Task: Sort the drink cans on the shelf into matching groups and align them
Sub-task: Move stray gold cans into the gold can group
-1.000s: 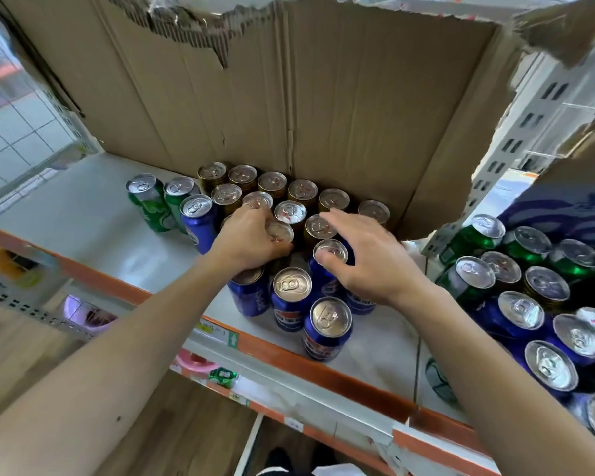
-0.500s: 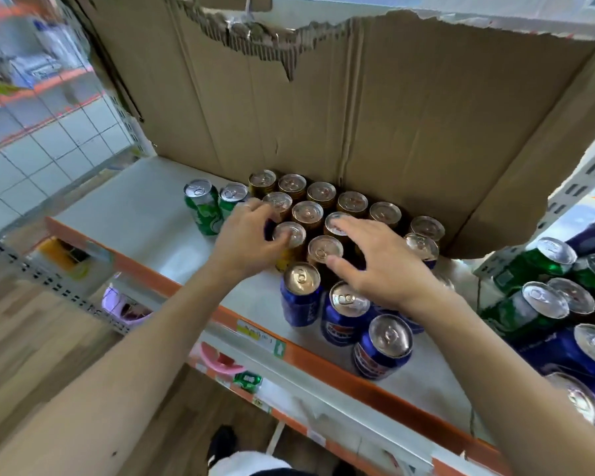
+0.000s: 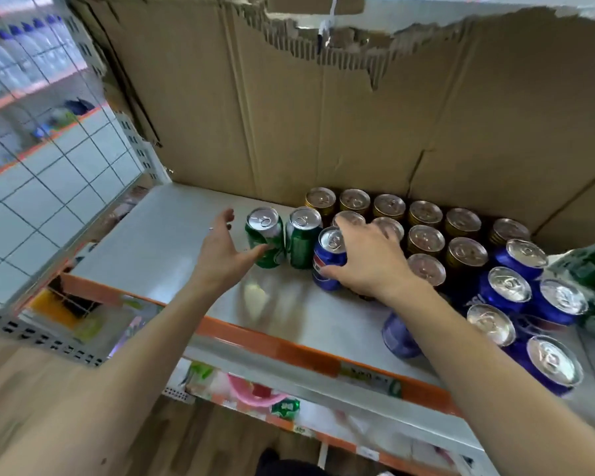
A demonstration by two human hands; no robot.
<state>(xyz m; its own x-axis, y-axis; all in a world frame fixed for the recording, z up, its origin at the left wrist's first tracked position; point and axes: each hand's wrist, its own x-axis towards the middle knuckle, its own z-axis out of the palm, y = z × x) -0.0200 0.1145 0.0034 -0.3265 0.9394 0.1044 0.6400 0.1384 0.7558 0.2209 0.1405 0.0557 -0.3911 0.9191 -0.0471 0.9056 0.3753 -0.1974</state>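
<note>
Two green cans [image 3: 265, 237] stand side by side on the grey shelf [image 3: 172, 242]. My left hand [image 3: 222, 250] is spread open just left of them, thumb touching the nearer green can. A lone blue can [image 3: 328, 257] stands right of the green pair, and my right hand [image 3: 368, 259] wraps around it. Behind, several gold cans [image 3: 425, 240] form rows against the cardboard. More blue cans [image 3: 509, 286] cluster at the front right.
Torn cardboard [image 3: 323, 115] backs the shelf. The shelf's orange front edge [image 3: 289, 345] carries a price label. Green cans [image 3: 588, 269] show at the far right edge. A lower shelf with pink items [image 3: 251, 395] sits below. A wire grid panel [image 3: 49, 187] closes the left side.
My left hand left the gold cans and opened toward the green cans. My right hand moved left off the blue cluster onto the lone blue can. The camera view shifted left.
</note>
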